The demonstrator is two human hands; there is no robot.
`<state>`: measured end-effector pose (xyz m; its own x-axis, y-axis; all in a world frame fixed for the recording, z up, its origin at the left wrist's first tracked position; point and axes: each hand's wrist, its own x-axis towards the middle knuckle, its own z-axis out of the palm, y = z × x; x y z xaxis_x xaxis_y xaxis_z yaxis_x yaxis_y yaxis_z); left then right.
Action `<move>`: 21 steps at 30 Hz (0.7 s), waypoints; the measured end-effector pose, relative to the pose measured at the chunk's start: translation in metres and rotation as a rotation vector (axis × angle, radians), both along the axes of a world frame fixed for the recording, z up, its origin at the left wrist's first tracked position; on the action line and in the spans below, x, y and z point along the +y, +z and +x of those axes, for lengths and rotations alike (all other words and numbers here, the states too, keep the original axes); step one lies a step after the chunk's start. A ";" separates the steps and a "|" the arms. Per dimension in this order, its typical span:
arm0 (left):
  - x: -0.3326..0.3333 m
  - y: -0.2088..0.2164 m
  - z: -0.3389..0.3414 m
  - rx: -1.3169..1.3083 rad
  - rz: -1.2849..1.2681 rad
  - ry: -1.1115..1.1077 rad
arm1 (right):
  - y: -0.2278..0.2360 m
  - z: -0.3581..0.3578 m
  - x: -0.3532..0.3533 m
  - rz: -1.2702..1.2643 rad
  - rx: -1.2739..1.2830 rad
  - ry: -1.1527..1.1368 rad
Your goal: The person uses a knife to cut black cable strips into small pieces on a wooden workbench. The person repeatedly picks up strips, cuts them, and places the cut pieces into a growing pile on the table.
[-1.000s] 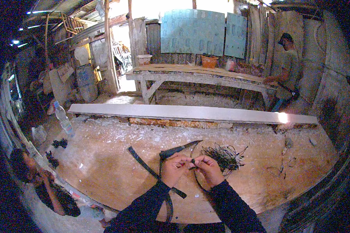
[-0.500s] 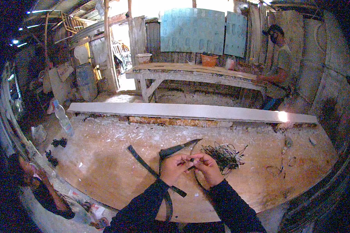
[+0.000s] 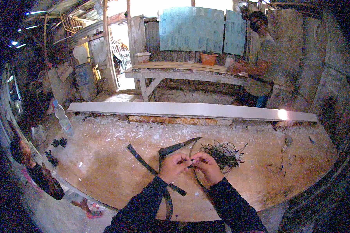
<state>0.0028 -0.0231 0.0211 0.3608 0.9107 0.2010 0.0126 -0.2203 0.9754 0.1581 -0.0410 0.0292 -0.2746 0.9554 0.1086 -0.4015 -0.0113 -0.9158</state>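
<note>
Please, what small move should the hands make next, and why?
Perhaps ease the right hand slightly away while the left hand steadies the black piece: both hands meet there and hide most of it, so a clearer look might help.

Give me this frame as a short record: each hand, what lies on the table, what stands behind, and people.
Left hand: pinching dark piece
Right hand: pinching the same piece
On table: cord pile, right of hands; black strap, passing beneath left wrist
Behind: bench with orange pot
People: one at bench, one left of table
</note>
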 end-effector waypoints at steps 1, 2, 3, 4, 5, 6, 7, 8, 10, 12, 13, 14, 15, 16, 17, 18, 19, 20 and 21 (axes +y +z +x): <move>0.001 0.000 -0.001 0.038 -0.023 -0.016 | 0.000 0.001 0.000 -0.029 0.041 0.035; 0.002 -0.001 -0.002 -0.011 -0.061 -0.086 | -0.001 0.001 0.001 -0.058 0.083 0.070; 0.003 -0.001 -0.004 -0.060 -0.100 -0.154 | 0.000 0.002 0.001 -0.059 0.094 0.105; 0.003 -0.002 -0.004 -0.110 -0.138 -0.223 | 0.001 0.003 0.001 -0.061 0.105 0.141; 0.003 -0.003 -0.004 -0.163 -0.169 -0.282 | 0.002 0.004 0.001 -0.073 0.119 0.162; 0.003 -0.003 -0.004 -0.216 -0.201 -0.340 | 0.003 0.004 0.001 -0.056 0.146 0.186; 0.003 -0.004 -0.004 -0.269 -0.233 -0.398 | 0.004 0.004 0.000 -0.050 0.177 0.196; 0.002 -0.004 -0.004 -0.294 -0.249 -0.421 | 0.006 0.004 -0.001 -0.043 0.209 0.205; 0.001 -0.005 -0.005 -0.342 -0.283 -0.466 | 0.009 0.006 -0.002 -0.076 0.195 0.232; 0.001 -0.004 -0.007 -0.405 -0.276 -0.576 | 0.011 0.009 -0.004 -0.100 0.210 0.271; 0.000 -0.004 -0.008 -0.437 -0.272 -0.631 | 0.010 0.009 -0.004 -0.107 0.232 0.298; -0.001 -0.004 -0.008 -0.446 -0.273 -0.659 | 0.010 0.010 -0.005 -0.113 0.253 0.324; -0.002 -0.004 -0.009 -0.456 -0.274 -0.687 | 0.009 0.010 -0.005 -0.095 0.257 0.337; -0.002 -0.005 -0.010 -0.465 -0.273 -0.715 | 0.007 0.008 -0.005 -0.075 0.260 0.350; -0.003 -0.006 -0.010 -0.464 -0.275 -0.710 | 0.006 0.007 -0.006 -0.056 0.264 0.362; -0.003 -0.007 -0.011 -0.462 -0.277 -0.705 | 0.005 0.006 -0.006 -0.059 0.282 0.360; -0.004 -0.008 -0.011 -0.460 -0.278 -0.701 | 0.004 0.006 -0.006 -0.060 0.301 0.358; -0.003 -0.009 -0.010 -0.467 -0.300 -0.683 | 0.004 0.006 -0.007 -0.062 0.320 0.356; -0.003 -0.009 -0.008 -0.473 -0.323 -0.666 | 0.005 0.007 -0.007 -0.102 0.318 0.342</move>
